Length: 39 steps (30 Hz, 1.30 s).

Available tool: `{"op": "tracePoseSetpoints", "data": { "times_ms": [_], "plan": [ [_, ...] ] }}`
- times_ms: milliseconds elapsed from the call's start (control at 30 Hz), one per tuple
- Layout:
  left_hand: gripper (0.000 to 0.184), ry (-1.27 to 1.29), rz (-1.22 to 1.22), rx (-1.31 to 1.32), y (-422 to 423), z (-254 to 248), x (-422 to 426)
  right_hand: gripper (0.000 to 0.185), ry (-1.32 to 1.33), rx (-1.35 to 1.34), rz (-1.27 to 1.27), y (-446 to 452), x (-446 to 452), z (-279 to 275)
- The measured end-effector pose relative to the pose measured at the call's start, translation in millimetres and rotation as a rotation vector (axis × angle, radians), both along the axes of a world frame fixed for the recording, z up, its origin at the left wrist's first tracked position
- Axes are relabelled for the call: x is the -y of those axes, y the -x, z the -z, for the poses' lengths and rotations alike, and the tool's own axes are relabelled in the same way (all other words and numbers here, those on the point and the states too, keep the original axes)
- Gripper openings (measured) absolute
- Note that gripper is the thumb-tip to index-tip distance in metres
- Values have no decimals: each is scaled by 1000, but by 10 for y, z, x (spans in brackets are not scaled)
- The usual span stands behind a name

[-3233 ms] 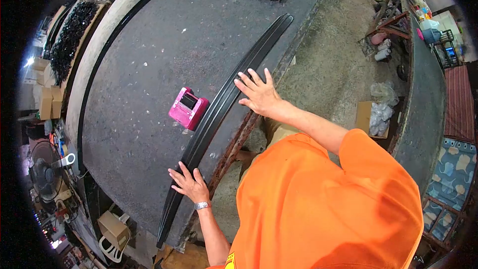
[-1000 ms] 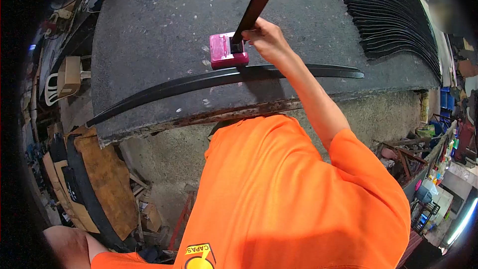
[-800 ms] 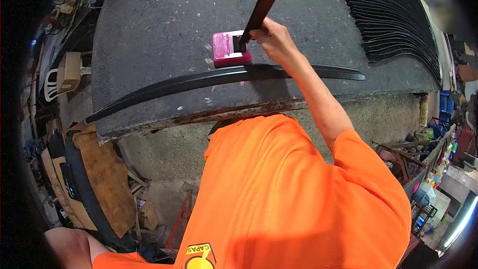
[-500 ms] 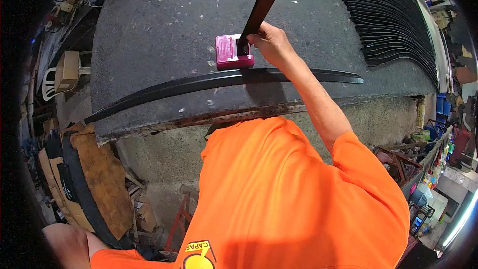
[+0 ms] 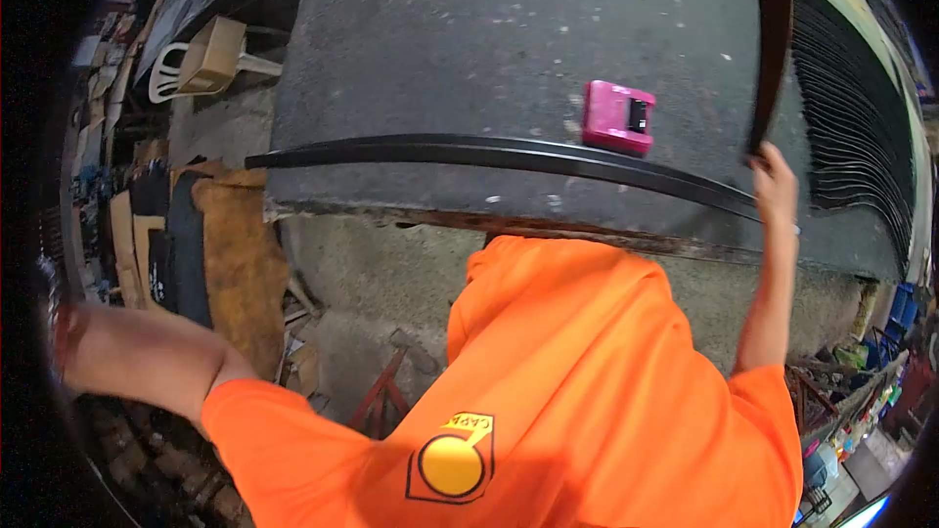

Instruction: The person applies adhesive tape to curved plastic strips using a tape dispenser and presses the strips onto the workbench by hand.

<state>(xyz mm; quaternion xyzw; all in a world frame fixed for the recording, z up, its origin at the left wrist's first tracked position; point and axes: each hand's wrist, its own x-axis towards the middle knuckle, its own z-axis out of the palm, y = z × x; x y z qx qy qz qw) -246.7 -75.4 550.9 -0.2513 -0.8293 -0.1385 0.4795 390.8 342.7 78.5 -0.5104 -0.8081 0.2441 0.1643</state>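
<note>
Since dark strip point(image 5: 772, 39) left pink box point(image 5: 608, 117), right hand point(image 5: 776, 186) holds it apart.

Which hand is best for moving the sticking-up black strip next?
Probably the right hand: it holds the raised black strip at its lower end, near the stacked strips. The left hand can't be seen; its arm reaches toward the picture's left edge.

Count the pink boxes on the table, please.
1: the pink box sits on the dark table, just beyond the lying strip and left of the raised strip in the right hand. No others show.
</note>
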Motion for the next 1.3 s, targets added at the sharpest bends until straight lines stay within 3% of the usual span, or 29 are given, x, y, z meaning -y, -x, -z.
{"op": "tracePoseSetpoints", "data": {
  "times_ms": [100,133,233,300,400,500,567,633,767,867,933,1133,1300],
  "plan": [
    [37,267,271,482,797,1499,308,20,-78,123,47,-756,-23,-213],
    [34,504,480,637,-230,1719,-136,20,-81,251,-6,-1023,-68,-249],
    [22,799,421,957,-177,2790,-306,22,-100,469,28,-1325,201,-297],
    [21,964,390,1017,71,3473,-254,20,-109,478,-25,-1395,331,-174],
    [20,1055,305,1156,524,4151,-134,21,-41,489,-54,-1181,524,-52],
    [16,1023,377,1555,1317,4656,95,21,-35,484,-115,-616,713,32],
    [14,1009,212,1575,1593,4737,192,20,-43,483,-172,-143,871,35],
    [17,1100,39,1273,1701,4835,105,16,-49,439,-198,315,1019,42],
    [24,600,822,989,271,4756,-894,25,-128,268,-311,1073,1205,181],
    [43,576,1298,1086,-1046,4717,-1506,28,-253,126,-402,1648,1302,118],
    [44,658,1459,1164,-1415,4864,-1632,27,-317,52,-410,1949,1328,9],
    [43,610,1358,714,-1590,4931,-1690,18,-389,-10,-374,2400,1405,138],
    [46,582,1282,598,-1541,4985,-1638,9,-426,-55,-359,2567,1406,284]
  ]
}}
